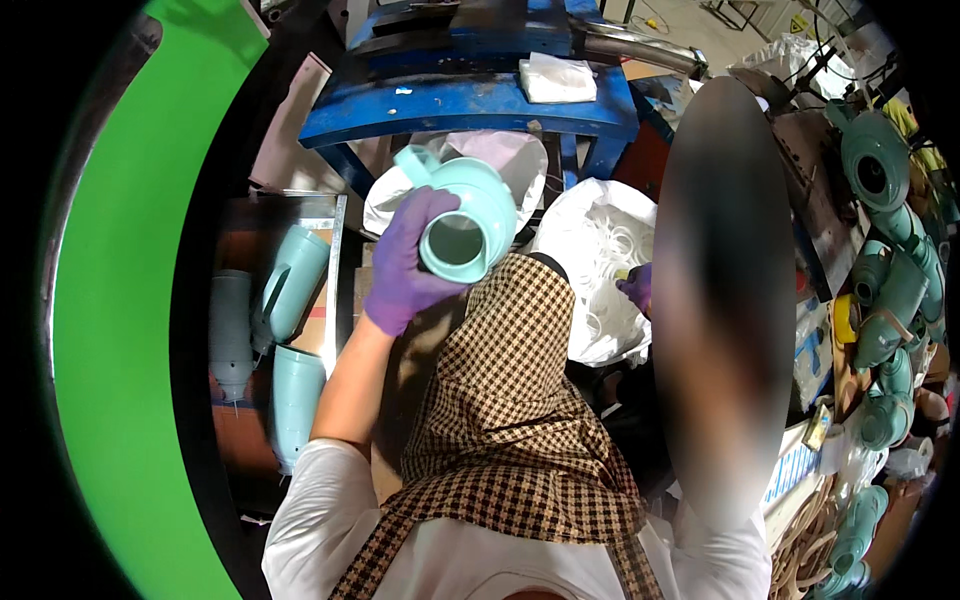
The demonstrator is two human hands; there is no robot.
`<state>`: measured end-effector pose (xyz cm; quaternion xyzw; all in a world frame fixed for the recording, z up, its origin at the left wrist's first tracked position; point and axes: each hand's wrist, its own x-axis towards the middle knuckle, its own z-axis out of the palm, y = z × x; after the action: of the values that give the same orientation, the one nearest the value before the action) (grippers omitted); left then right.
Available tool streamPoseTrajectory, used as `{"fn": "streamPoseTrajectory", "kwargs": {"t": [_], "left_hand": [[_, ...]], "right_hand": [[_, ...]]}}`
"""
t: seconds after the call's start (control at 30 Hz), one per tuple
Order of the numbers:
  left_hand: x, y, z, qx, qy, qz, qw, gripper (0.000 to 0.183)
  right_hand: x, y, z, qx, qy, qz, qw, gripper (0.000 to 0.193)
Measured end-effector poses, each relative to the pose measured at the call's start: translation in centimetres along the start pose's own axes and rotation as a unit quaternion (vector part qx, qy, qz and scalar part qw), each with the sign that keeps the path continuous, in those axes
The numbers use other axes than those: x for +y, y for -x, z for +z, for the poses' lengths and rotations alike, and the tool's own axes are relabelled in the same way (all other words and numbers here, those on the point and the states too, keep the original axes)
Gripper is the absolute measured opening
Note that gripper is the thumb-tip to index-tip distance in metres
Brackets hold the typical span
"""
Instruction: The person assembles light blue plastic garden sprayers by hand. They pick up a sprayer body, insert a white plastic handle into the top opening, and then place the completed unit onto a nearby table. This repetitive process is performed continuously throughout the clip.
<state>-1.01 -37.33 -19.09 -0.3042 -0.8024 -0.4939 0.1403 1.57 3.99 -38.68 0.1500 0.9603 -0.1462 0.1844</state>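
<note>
Our left hand [405,265]: grip closed on teal jug [492,195], held above checked apron [520,340]. Drop possible if hold loosens on smooth-looking side; knock possible against blue counter [470,113] ahead. Right hand [637,289] at white sack [560,228], part-hidden by blur; we cannot tell its grip. Leftward: box [338,270], 3 more jugs [297,280].

Light: bright on my white L sleeve [322,500] | sheen: teal part [475,190] | glare: metal rail [645,47], top R | blur: big oval patch [725,300], R of ctr | fisheye: edges bent, rim blk
</note>
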Motion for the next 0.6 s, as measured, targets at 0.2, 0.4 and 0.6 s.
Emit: {"fn": "streamPoseTrajectory", "kwargs": {"t": [0.2,0.4,0.6], "left_hand": [[4.8,6.2,-2.7,0.072,-0.163,0.025,0.984,0.081],[7.1,8.4,-2.3,0.045,0.034,-0.191,0.980,0.091],[7.0,6.8,-0.9,-0.011,-0.103,-0.006,0.995,0.080]], "right_hand": [[-1.1,-0.6,1.2,-0.059,-0.084,0.054,0.993,0.036],[-1.2,3.7,-4.8,0.133,-0.106,-0.041,0.985,0.036],[-12.5,18.9,-8.8,-0.079,-0.699,-0.141,0.696,0.049]]}}
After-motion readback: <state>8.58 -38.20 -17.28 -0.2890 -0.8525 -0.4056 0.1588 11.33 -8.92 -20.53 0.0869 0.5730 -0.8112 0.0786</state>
